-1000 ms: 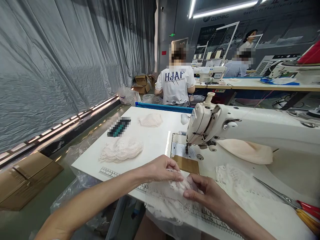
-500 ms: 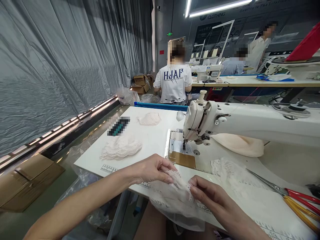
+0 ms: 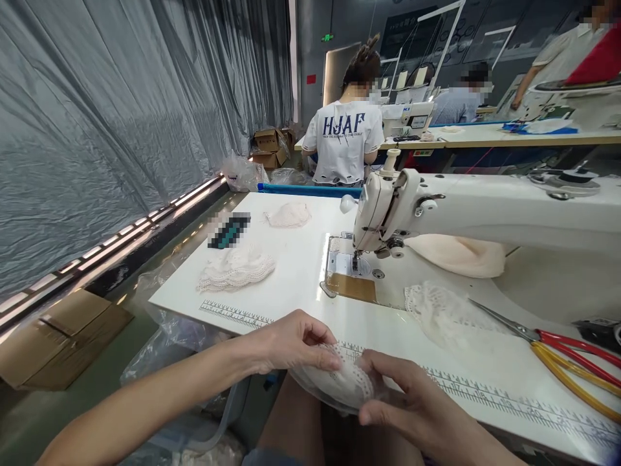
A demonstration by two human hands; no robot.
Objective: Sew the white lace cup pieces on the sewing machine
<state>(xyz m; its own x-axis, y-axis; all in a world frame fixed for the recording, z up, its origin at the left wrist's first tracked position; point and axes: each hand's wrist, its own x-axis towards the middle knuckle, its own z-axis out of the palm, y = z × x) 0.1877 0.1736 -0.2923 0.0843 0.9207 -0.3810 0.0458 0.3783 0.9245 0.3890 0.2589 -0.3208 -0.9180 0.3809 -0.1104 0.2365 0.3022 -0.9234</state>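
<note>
My left hand (image 3: 291, 340) and my right hand (image 3: 407, 404) both pinch a small white lace piece (image 3: 342, 382) at the near edge of the white sewing table (image 3: 301, 259), just over my lap. The fingers of each hand are closed on the lace. A white sewing machine (image 3: 436, 210) stands beyond the hands, its needle over a tan plate (image 3: 352, 287). More white lace (image 3: 446, 317) lies to the right of the needle, and a peach fabric piece (image 3: 456, 254) rests under the machine arm.
Scissors with red and yellow handles (image 3: 557, 346) lie at the right. A lace pile (image 3: 236, 272), another pale piece (image 3: 288, 215) and a dark blurred object (image 3: 228, 231) lie on the left of the table. Other people sit at machines ahead. Cardboard (image 3: 63, 336) lies on the floor left.
Both hands drew the lace piece back toward me, off the tabletop to its near edge. The view has tilted down slightly.
</note>
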